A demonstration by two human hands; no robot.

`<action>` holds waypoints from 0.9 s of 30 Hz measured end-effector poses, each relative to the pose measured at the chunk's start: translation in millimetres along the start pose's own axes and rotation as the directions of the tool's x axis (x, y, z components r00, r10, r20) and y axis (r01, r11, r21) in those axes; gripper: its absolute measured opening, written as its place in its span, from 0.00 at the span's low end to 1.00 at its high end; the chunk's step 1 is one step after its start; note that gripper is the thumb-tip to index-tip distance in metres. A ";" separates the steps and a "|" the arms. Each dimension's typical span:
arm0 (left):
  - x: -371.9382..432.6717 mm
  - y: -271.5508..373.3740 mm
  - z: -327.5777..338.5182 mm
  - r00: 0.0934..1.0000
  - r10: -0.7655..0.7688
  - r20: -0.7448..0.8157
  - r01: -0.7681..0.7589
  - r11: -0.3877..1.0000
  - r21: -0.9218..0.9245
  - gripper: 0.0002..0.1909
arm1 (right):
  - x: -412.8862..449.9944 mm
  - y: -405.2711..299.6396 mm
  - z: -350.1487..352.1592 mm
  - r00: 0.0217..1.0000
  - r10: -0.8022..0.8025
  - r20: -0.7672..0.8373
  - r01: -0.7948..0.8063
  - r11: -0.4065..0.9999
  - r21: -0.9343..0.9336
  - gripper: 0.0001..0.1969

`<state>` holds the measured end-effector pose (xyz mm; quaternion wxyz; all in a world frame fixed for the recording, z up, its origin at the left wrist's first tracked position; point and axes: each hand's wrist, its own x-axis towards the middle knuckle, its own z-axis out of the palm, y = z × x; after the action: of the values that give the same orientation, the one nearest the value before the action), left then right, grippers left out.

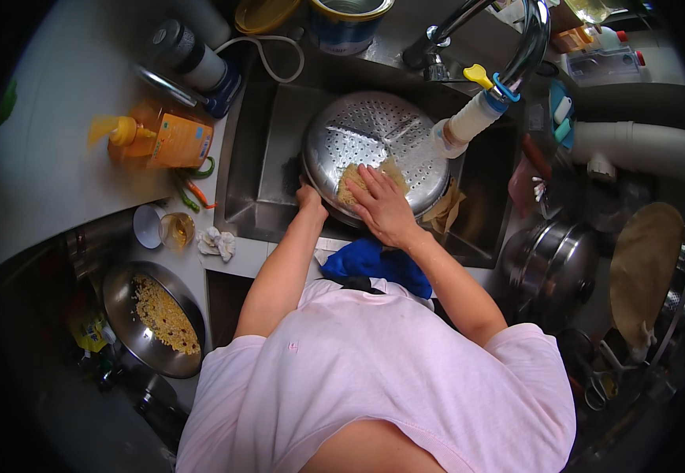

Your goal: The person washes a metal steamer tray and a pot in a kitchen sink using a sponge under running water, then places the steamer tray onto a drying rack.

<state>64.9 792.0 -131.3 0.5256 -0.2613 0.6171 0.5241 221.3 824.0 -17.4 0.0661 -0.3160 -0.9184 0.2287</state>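
Note:
A perforated metal steamer pan (354,124) rests bottom up over the sink (248,195), its holed face towards me. My left hand (311,201) grips the pan's rim at the lower left; its fingertips are hidden behind the edge. Under my right hand (383,207), a tan scrubbing pad (349,188), perhaps loofah, is pressed flat on the holed surface. Part of the pad shows on either side of the fingers. Above the pan's right side hangs the white ribbed faucet extension (466,123); water appears to run from it onto the metal.
Left of the sink stand an orange soap bottle (177,142), chili peppers (191,192), a glass cup (177,230) and a metal bowl of grain (165,313). A blue cloth (372,266) lies at the front edge. To the right are a lidded pot (549,266) and a white pipe (643,142).

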 end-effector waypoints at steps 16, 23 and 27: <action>-52.0 -4.3 33.7 0.971 0.193 0.139 -0.151 0.951 -0.269 0.24 | 82.5 -3.4 -8.1 0.994 -0.111 0.014 0.112 0.993 -0.043 0.18; 12.4 -45.2 1.0 0.761 0.378 0.527 0.058 0.770 -0.635 0.25 | 71.2 -15.4 -3.4 0.974 -0.216 0.073 0.221 0.973 -0.069 0.17; -25.2 -35.1 16.7 0.959 0.251 0.135 -0.179 0.899 -0.400 0.24 | 82.5 -0.9 3.4 0.968 -0.221 0.122 0.222 0.975 0.004 0.17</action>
<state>109.6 790.6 -119.5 0.4576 -0.2399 0.4766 0.7113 154.6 872.5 -21.9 0.0335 -0.1972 -0.9514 0.2341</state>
